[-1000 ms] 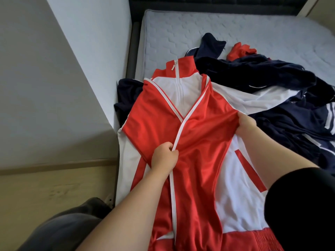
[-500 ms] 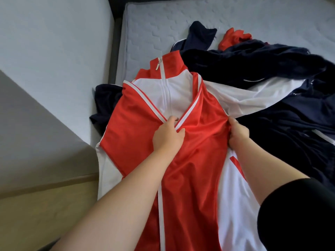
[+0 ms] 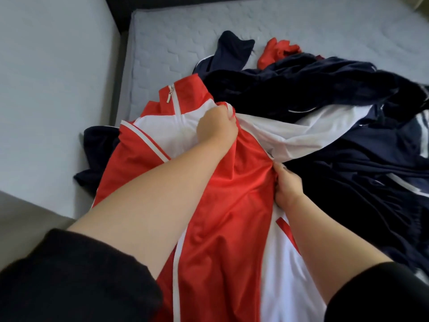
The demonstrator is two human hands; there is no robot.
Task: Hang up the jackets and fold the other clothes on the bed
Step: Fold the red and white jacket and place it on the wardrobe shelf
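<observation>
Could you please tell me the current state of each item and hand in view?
Red and white jacket: lying on the mattress, unhung, gripped by both hands.
Left hand: gripping jacket near collar.
Right hand: gripping jacket's side.
Navy clothes: heaped, unfolded.
Small red garment: crumpled.

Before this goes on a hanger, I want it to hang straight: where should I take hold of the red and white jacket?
Probably at both shoulders beside the collar, reaching over from the hem end: the red and white jacket lies front up, collar away. The left hand grips there.
</observation>
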